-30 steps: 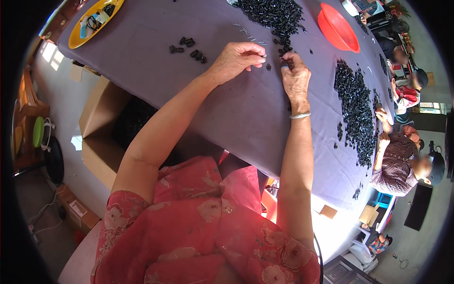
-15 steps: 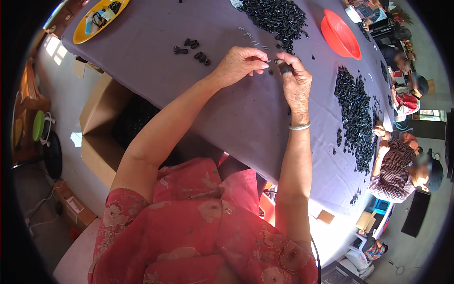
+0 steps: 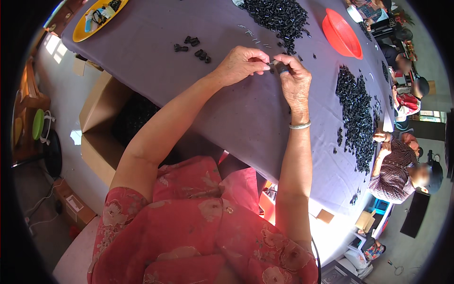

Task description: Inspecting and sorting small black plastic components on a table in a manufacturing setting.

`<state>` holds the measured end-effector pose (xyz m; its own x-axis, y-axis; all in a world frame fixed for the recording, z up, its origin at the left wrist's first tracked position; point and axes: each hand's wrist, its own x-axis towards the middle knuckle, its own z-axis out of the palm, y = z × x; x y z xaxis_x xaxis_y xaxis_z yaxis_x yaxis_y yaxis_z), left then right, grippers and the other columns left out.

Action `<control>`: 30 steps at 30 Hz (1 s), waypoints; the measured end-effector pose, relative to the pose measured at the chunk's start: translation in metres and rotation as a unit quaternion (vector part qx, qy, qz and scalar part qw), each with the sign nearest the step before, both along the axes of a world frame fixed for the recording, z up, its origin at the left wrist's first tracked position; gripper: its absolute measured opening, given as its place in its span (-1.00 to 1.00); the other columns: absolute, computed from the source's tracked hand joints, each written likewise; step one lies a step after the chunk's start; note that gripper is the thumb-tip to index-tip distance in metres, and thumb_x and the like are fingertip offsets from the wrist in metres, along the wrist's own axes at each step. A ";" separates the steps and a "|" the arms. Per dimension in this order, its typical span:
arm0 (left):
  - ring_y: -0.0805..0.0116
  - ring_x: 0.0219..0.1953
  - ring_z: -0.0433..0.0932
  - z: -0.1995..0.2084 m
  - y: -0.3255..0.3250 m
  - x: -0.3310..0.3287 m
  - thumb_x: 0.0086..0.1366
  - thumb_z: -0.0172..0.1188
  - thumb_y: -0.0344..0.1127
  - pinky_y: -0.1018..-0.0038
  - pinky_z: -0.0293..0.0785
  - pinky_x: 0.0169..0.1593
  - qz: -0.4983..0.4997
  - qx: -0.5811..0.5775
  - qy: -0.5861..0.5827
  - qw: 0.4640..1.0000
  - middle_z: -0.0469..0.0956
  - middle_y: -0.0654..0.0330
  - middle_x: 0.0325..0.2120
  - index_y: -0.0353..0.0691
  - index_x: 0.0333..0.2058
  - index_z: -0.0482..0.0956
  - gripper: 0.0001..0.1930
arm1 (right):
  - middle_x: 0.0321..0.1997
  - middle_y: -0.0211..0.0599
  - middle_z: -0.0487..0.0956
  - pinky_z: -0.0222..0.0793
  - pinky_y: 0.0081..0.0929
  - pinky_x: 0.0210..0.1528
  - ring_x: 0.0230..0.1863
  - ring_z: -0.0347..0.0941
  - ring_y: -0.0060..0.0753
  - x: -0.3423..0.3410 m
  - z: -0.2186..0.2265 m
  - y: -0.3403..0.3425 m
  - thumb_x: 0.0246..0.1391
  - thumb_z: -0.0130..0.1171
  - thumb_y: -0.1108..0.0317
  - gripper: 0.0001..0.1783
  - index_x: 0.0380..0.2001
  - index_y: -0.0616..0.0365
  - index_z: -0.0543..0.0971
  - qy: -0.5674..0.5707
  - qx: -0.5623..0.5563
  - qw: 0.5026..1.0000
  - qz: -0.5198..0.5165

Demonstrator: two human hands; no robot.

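My left hand [image 3: 241, 64] and my right hand [image 3: 295, 80] meet above a grey-purple cloth-covered table [image 3: 156, 71]. Between their fingertips they pinch a small black plastic part [image 3: 280, 67] together with a thin metal pin [image 3: 272, 63]. A few finished black pieces [image 3: 194, 47] lie to the left of my left hand. A large pile of black parts [image 3: 279, 16] sits just beyond my hands, with several small metal pins [image 3: 253, 34] scattered beside it. A silver bangle rings my right wrist.
A red bowl [image 3: 343, 33] stands at the far right, a yellow dish [image 3: 97, 16] at the far left. Another heap of black parts [image 3: 357, 116] lies to the right, where a seated person [image 3: 402, 165] works. An open cardboard box [image 3: 118, 128] of black parts stands on the floor left.
Both hands have lifted slightly off the cloth and drawn together, fingertips now pinching the small part between them.
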<state>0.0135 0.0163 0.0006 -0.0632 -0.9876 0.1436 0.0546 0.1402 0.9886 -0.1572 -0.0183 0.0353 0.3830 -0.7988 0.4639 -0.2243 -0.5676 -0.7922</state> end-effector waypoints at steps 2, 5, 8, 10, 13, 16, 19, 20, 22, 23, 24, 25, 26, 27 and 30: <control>0.58 -0.43 0.51 -0.001 -0.001 -0.001 0.17 0.24 -0.35 0.64 0.39 -0.39 0.001 0.000 0.004 1.000 0.56 0.32 -0.42 -0.25 -0.25 0.59 -0.83 | -0.36 -0.38 0.58 0.38 -0.66 -0.25 -0.34 0.46 -0.64 0.000 -0.004 -0.002 -0.02 0.10 0.67 -0.80 -0.31 0.23 0.59 0.002 0.000 1.000 0.001; 0.58 -0.43 0.51 -0.003 0.000 -0.001 0.17 0.24 -0.35 0.65 0.39 -0.39 0.004 -0.003 0.009 1.000 0.56 0.32 -0.42 -0.25 -0.25 0.58 -0.82 | -0.37 -0.37 0.59 0.38 -0.66 -0.25 -0.35 0.46 -0.64 0.002 -0.006 0.000 -0.02 0.11 0.67 -0.80 -0.31 0.23 0.59 0.005 0.011 1.000 0.001; 0.58 -0.43 0.51 -0.002 0.002 -0.002 0.17 0.25 -0.36 0.65 0.40 -0.39 0.004 -0.010 0.013 1.000 0.55 0.32 -0.41 -0.25 -0.25 0.56 -0.82 | -0.30 -0.37 0.58 0.37 -0.65 -0.16 -0.27 0.46 -0.61 0.001 -0.004 0.004 -0.14 -0.03 0.75 -0.67 -0.29 0.26 0.58 0.019 0.035 0.999 0.004; 0.58 -0.43 0.51 -0.003 0.003 -0.002 0.17 0.24 -0.38 0.65 0.40 -0.39 0.004 -0.013 0.015 1.000 0.54 0.33 -0.41 -0.25 -0.24 0.55 -0.82 | -0.24 -0.37 0.57 0.35 -0.64 -0.07 -0.19 0.46 -0.58 0.002 -0.003 0.005 -0.25 -0.18 0.83 -0.52 -0.26 0.30 0.58 0.034 0.051 0.998 0.009; 0.58 -0.42 0.51 -0.004 0.003 -0.003 0.17 0.23 -0.44 0.66 0.40 -0.39 0.007 -0.033 0.039 0.999 0.53 0.33 -0.41 -0.25 -0.25 0.53 -0.84 | -0.24 -0.38 0.58 0.35 -0.65 -0.09 -0.21 0.45 -0.60 0.002 -0.003 0.005 -0.25 -0.18 0.82 -0.52 -0.27 0.29 0.58 0.021 0.049 0.999 0.011; 0.58 -0.41 0.51 -0.005 0.002 -0.004 0.16 0.22 -0.48 0.66 0.41 -0.39 0.011 -0.057 0.045 0.997 0.51 0.34 -0.40 -0.25 -0.25 0.51 -0.83 | -0.26 -0.39 0.59 0.35 -0.65 -0.10 -0.23 0.45 -0.60 0.002 -0.002 0.005 -0.25 -0.17 0.82 -0.52 -0.27 0.29 0.59 0.008 0.078 0.997 0.021; 0.57 -0.40 0.52 -0.006 0.002 -0.004 0.14 0.22 -0.51 0.63 0.44 -0.35 0.018 -0.079 0.037 0.996 0.53 0.32 -0.41 -0.26 -0.24 0.49 -0.81 | -0.28 -0.40 0.59 0.35 -0.66 -0.11 -0.24 0.45 -0.61 0.001 0.000 0.005 -0.25 -0.15 0.81 -0.52 -0.26 0.28 0.60 0.001 0.092 0.995 0.026; 0.56 -0.39 0.52 -0.006 0.002 -0.004 0.12 0.23 -0.51 0.62 0.45 -0.33 0.043 -0.096 -0.006 0.994 0.55 0.30 -0.42 -0.26 -0.23 0.49 -0.78 | -0.28 -0.39 0.60 0.36 -0.66 -0.11 -0.25 0.46 -0.61 0.001 0.000 0.005 -0.24 -0.13 0.80 -0.53 -0.26 0.27 0.60 0.024 0.082 0.996 0.018; 0.56 -0.39 0.53 -0.006 0.003 -0.006 0.11 0.24 -0.51 0.60 0.46 -0.30 0.067 -0.115 -0.049 0.990 0.56 0.29 -0.43 -0.26 -0.21 0.48 -0.75 | -0.28 -0.38 0.61 0.37 -0.65 -0.12 -0.26 0.46 -0.60 0.003 0.003 0.006 -0.24 -0.11 0.79 -0.55 -0.27 0.25 0.61 0.047 0.072 0.996 0.009; 0.52 -0.39 0.54 -0.006 0.004 -0.007 0.08 0.25 -0.50 0.59 0.46 -0.28 0.083 -0.129 -0.102 0.983 0.57 0.27 -0.43 -0.25 -0.20 0.48 -0.73 | -0.29 -0.37 0.62 0.38 -0.65 -0.13 -0.26 0.48 -0.60 0.002 0.005 0.009 -0.23 -0.10 0.77 -0.56 -0.27 0.25 0.61 0.075 0.051 0.996 -0.001; 0.48 -0.40 0.56 -0.005 0.004 -0.008 0.06 0.26 -0.50 0.57 0.46 -0.26 0.099 -0.145 -0.154 0.972 0.59 0.26 -0.43 -0.24 -0.20 0.48 -0.71 | -0.29 -0.36 0.62 0.39 -0.64 -0.15 -0.27 0.49 -0.59 0.003 0.008 0.011 -0.23 -0.10 0.76 -0.56 -0.27 0.24 0.61 0.103 0.028 0.994 -0.011; 0.48 -0.40 0.56 -0.005 0.004 -0.008 0.06 0.26 -0.50 0.57 0.46 -0.26 0.099 -0.147 -0.155 0.972 0.59 0.26 -0.43 -0.24 -0.20 0.48 -0.71 | -0.29 -0.36 0.62 0.39 -0.64 -0.15 -0.27 0.49 -0.59 0.003 0.008 0.012 -0.23 -0.10 0.76 -0.56 -0.27 0.24 0.61 0.102 0.026 0.994 -0.011; 0.35 -0.40 0.56 -0.005 0.005 -0.009 0.01 0.29 -0.43 0.47 0.46 -0.27 0.093 -0.142 -0.181 0.969 0.59 0.25 -0.43 -0.20 -0.20 0.50 -0.68 | -0.35 -0.32 0.62 0.40 -0.63 -0.21 -0.35 0.51 -0.56 0.003 0.006 0.012 -0.17 0.00 0.71 -0.66 -0.30 0.22 0.61 0.112 0.012 0.994 -0.013; 0.23 -0.39 0.56 -0.006 0.006 -0.008 -0.03 0.31 -0.37 0.37 0.47 -0.28 0.087 -0.137 -0.208 0.965 0.59 0.24 -0.43 -0.16 -0.21 0.52 -0.66 | -0.40 -0.27 0.62 0.41 -0.63 -0.28 -0.43 0.52 -0.54 0.003 0.005 0.012 -0.11 0.09 0.66 -0.75 -0.32 0.20 0.61 0.121 -0.002 0.993 -0.015; 0.25 -0.33 0.53 -0.006 0.008 -0.009 -0.02 0.30 -0.40 0.38 0.45 -0.21 0.107 -0.171 -0.273 0.941 0.56 0.24 -0.45 -0.20 -0.18 0.51 -0.64 | -0.45 -0.31 0.62 0.41 -0.62 -0.28 -0.43 0.52 -0.57 0.003 0.008 0.013 -0.11 0.08 0.64 -0.75 -0.32 0.20 0.61 0.135 0.042 0.990 -0.014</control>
<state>0.0046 0.0242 -0.0059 -0.0249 -0.8885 0.4582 -0.5139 0.4045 0.7565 -0.1540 -0.0056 0.0430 0.4606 -0.8430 0.2779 -0.4502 -0.4917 -0.7453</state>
